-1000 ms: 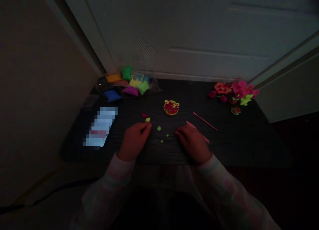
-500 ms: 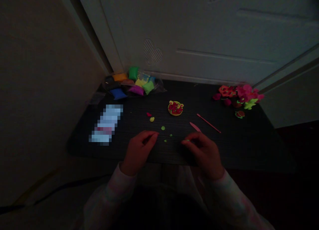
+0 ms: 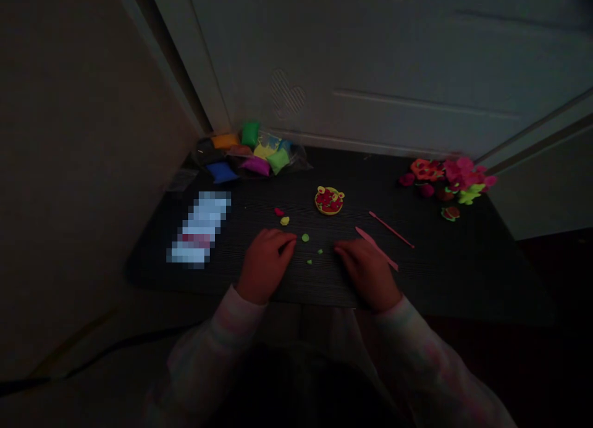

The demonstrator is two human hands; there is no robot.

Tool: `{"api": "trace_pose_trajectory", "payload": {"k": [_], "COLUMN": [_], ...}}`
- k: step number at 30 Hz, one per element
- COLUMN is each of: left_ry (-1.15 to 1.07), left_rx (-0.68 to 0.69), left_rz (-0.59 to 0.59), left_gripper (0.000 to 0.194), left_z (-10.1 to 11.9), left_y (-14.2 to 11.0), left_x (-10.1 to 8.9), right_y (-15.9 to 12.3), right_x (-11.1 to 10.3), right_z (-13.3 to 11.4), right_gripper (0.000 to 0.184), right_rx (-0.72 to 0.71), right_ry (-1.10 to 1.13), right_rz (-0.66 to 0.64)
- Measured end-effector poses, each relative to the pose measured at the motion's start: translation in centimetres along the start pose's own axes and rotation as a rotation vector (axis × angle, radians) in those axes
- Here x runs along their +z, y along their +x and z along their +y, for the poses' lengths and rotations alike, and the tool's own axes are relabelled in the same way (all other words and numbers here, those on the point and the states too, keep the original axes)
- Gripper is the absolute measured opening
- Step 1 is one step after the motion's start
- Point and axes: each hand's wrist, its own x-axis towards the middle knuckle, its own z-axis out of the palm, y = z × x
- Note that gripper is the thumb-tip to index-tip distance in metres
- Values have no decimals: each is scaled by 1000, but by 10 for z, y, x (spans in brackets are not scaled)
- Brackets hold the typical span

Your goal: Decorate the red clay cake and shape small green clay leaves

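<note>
My left hand (image 3: 266, 264) rests low over the dark table, thumb and fingers pinched together; what lies between them, if anything, is hidden. It is nearest to a flat round piece of green clay (image 3: 305, 237). My right hand (image 3: 370, 273) is closed too, its fingertips pointing left, and I cannot make out anything in them. Two small green clay bits (image 3: 320, 251) lie between the hands. Beyond them sit a yellow clay lump (image 3: 285, 220) and a red clay piece (image 3: 278, 212). A small yellow-rimmed clay dish with red filling (image 3: 329, 201) stands farther back.
A pink clay knife (image 3: 380, 249) lies against my right hand's far side, with a thin pink stick tool (image 3: 391, 229) behind it. Bagged coloured clay packs (image 3: 254, 164) are at back left, a blurred bright phone-like screen (image 3: 200, 230) at left, pink clay pieces (image 3: 463, 172) at back right.
My right hand has moved slightly forward and left and turned knuckles-up; the green bit seen at its fingertips no longer shows. More of the pink knife is uncovered. My left hand has shifted slightly forward.
</note>
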Motion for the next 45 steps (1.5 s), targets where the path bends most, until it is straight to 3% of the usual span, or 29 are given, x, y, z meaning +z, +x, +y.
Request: {"api": "trace_pose_trajectory", "payload": {"k": [5,13,18,21,24,31,45], "left_ry": [50,52,-273,-548,-703,-756,-725], "left_rx": [14,-23,-181,-299,-328,-304,-228], "left_rz": [-50,-149,-76,-38,-5,81,159], "left_gripper": [22,19,14,16,15,10,14], "left_z": [3,6,18,30,41,56,58], "left_y": [15,27,25,18,9,-4,-16], "left_x": [9,16,8,2,-1,-5,-3], "right_y": [7,11,10,10,10,10,7], "right_x": [4,7,0,-8,-16,-20,-23], "right_z": [3,6,-3,-19,-37,-57,-68], "right_gripper": [20,25,24,19,15,5,3], "right_rx": [37,-24,23,71,112,154,161], "right_ry": [-68,-145,-41,111,284,416,354], "right_rz": [-28,-58,46,121,144,241,269]}}
